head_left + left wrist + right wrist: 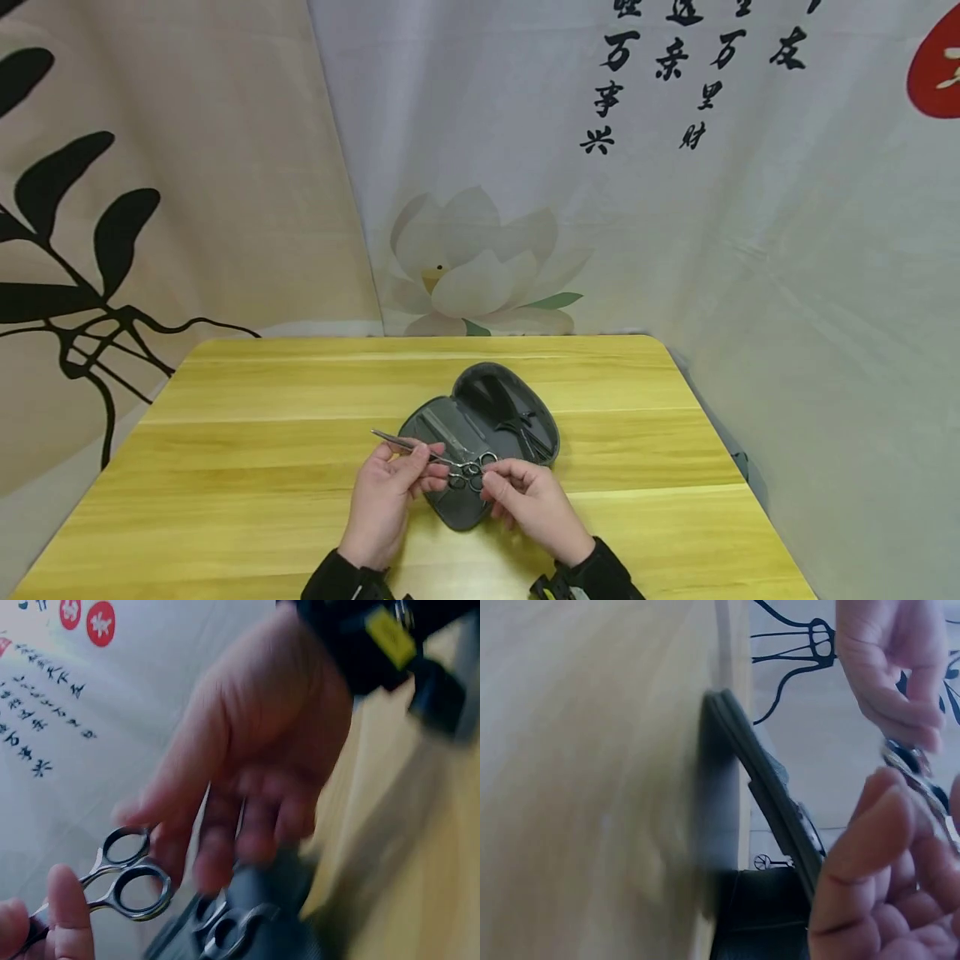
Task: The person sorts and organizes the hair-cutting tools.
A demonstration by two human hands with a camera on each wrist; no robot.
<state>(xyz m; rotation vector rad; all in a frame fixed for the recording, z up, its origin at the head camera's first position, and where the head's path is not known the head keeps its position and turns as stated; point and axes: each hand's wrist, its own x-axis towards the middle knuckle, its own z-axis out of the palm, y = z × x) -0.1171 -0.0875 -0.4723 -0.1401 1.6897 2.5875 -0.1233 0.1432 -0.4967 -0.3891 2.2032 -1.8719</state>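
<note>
My left hand (381, 492) pinches a pair of metal scissors (397, 439) along the blades, whose tip points out to the left. Its fingers (67, 907) show at the lower left corner of the left wrist view, on the scissors' shank (103, 900). Opposite, my right hand (536, 504) pinches the finger rings at the other end between thumb and fingers. Both hands are raised over an unfolded dark grey zip case (459, 517). Beneath the held rings, other scissors rings (457, 488) show against the case, partly hidden by the held pair.
A pale comb (444, 429) lies in the case's left half. Black-handled tools (517, 425) fill its right half. The case lies on a yellow wooden table (247, 467), with printed cloth (645, 250) hanging behind it.
</note>
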